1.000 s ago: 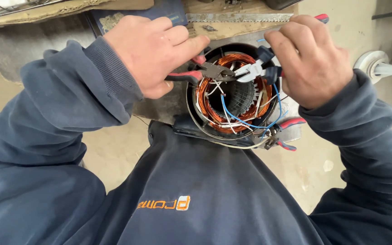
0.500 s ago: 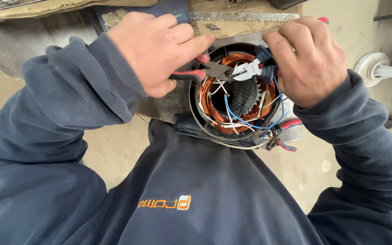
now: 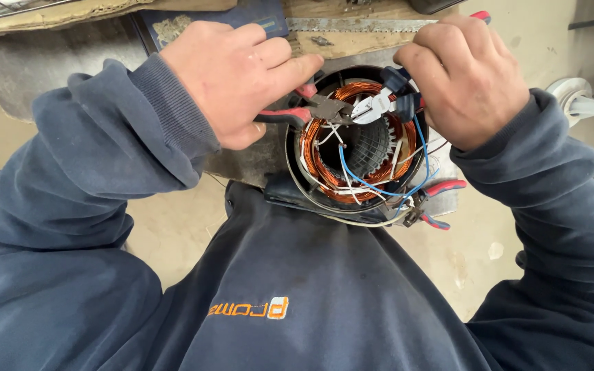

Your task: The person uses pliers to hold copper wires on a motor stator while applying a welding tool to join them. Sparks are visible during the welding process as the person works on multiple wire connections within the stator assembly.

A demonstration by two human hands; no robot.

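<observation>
— Where's the round copper-wound motor stator (image 3: pixel 362 148)?
— Between both hands, against the lap. Left hand (image 3: pixel 238 79) clamps red-handled pliers (image 3: pixel 311 110); right hand (image 3: pixel 465 79) pinches white sleeving (image 3: pixel 372 108), steadying it. Saw blade (image 3: pixel 352 24) lies beyond on the counter (image 3: pixel 91 10).

We see glossy copper windings (image 3: pixel 331 165) in a dull metal stator shell (image 3: pixel 297 180), pliers (image 3: pixel 311 110) with matt red plastic grips, smooth blue wires (image 3: pixel 352 175), rough wood (image 3: pixel 324 41) at twelve o'clock, and soft navy cloth sleeves (image 3: pixel 104 151).
</observation>
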